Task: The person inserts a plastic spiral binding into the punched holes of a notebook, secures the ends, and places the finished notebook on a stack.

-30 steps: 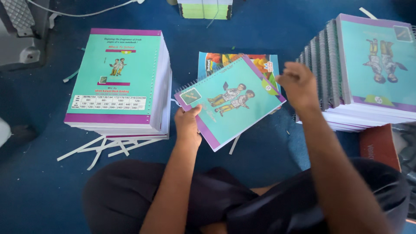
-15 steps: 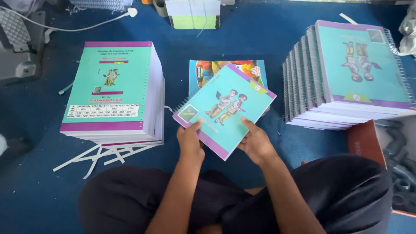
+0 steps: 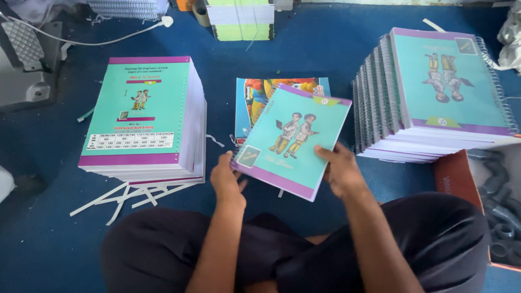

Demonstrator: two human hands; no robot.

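Hands are gripping the teal spiral notebook [image 3: 290, 142] much as half a second ago, but your right hand [image 3: 339, 172] is now sitting further along its lower edge, fingers wrapped over the cover, while your left hand [image 3: 228, 182] is pinching the spiral corner. You are holding it tilted above a colourful book [image 3: 255, 95], mostly hidden, between the left stack [image 3: 144, 116] and the fanned right stack [image 3: 434, 95] on the blue floor [image 3: 43, 217].

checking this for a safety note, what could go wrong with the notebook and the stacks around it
The teal notebook is held only at its lower edge by the left hand and right hand, so it might tip or slip. The fanned stack of spiral notebooks on the right leans stepwise and could slide. Loose white paper strips on the blue floor might snag in the spiral binding.
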